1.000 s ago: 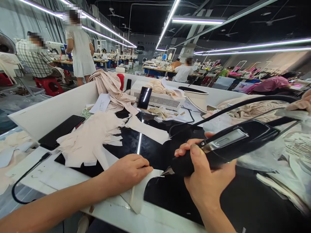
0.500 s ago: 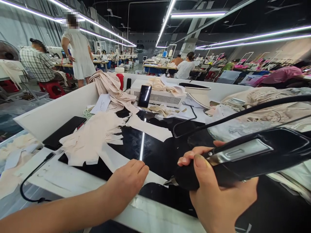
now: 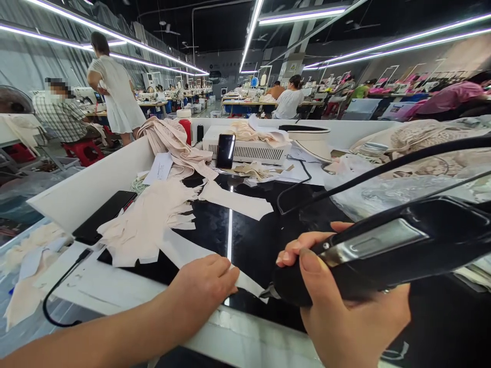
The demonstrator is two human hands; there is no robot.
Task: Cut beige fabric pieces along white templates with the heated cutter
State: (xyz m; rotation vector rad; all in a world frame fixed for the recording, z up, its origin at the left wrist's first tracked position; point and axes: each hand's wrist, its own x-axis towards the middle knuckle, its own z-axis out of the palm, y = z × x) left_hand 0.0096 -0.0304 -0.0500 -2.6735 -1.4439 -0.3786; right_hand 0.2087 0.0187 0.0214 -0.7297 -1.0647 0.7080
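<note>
Black cutting tool [image 3: 383, 253] sits gripped in the right hand [image 3: 345, 312], tip touching a pale fabric strip [image 3: 199, 255] that the left hand [image 3: 203, 289] presses flat, fingers curled, on the near worktop [image 3: 95, 286]. No writing is readable.

Glossy black plastic tool [image 3: 383, 255], matt cloth strip [image 3: 199, 255].
</note>
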